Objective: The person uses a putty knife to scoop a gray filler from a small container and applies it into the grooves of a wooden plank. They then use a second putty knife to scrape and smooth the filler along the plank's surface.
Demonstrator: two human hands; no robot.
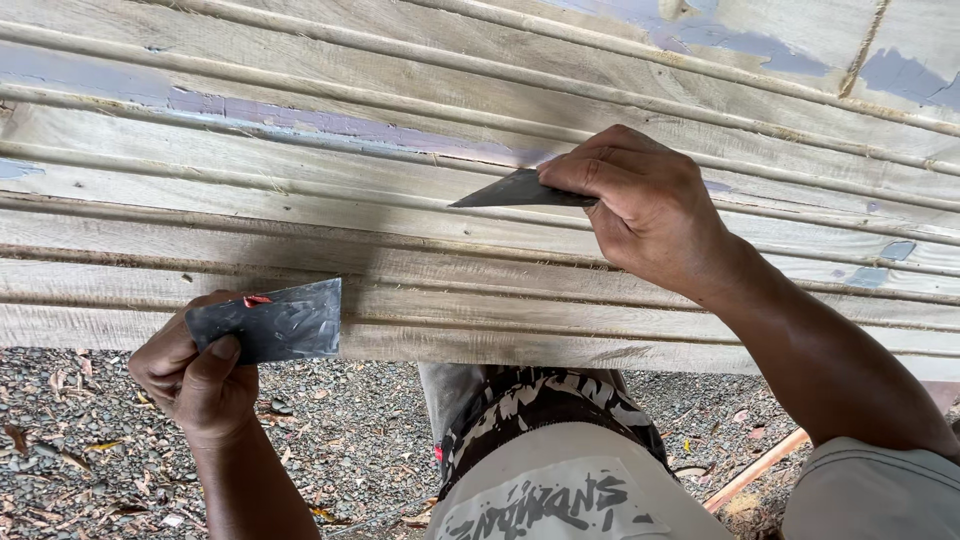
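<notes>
Nearest the lens, at six o'clock, sits the person's knee in patterned shorts (pixel 545 420), with gravel (pixel 340 440) behind. At eight o'clock the left hand (pixel 195 375) grips a flat grey scraper blade (pixel 270 322) against the grooved wooden panel (pixel 420 250); at one o'clock the right hand (pixel 645 205) pinches a dark pointed blade (pixel 515 190) laid in a groove by leftover purple paint (pixel 330 125). Scraping appears underway; next likely needs steady strokes along that groove.

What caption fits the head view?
Right hand presses a dark scraper blade on grooved wooden panel; left hand holds a second blade.
</notes>
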